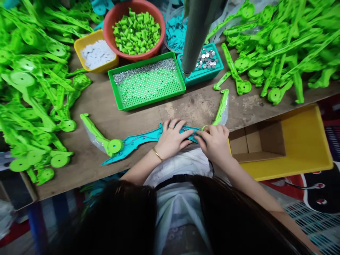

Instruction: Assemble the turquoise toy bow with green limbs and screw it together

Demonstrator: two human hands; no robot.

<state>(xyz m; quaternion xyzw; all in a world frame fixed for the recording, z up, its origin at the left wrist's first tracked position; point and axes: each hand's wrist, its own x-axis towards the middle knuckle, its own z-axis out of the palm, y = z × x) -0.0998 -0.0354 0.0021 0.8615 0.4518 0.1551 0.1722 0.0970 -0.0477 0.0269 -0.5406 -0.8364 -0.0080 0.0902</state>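
Note:
A blue plastic toy bow frame [143,137] lies across the near part of the table, with thin wires running along its inside. A green limb with a round hub [114,146] is set at its left end, and another green limb [222,108] rises at its right end. Clear film hangs beside both limbs. My left hand [171,140] grips the frame right of its middle, fingers bent over it. My right hand [217,141] is closed in a pinch at the frame's right part. Whatever sits between those fingertips is hidden.
Piles of green limbs lie left [32,113] and right [281,53]. A green tray [148,102] of screws, a teal tray [204,78] of silvery discs, a red bowl [107,26] and a yellow tub [78,47] stand behind. A metal pole [196,35] hangs down. A yellow bin [305,141] stands right.

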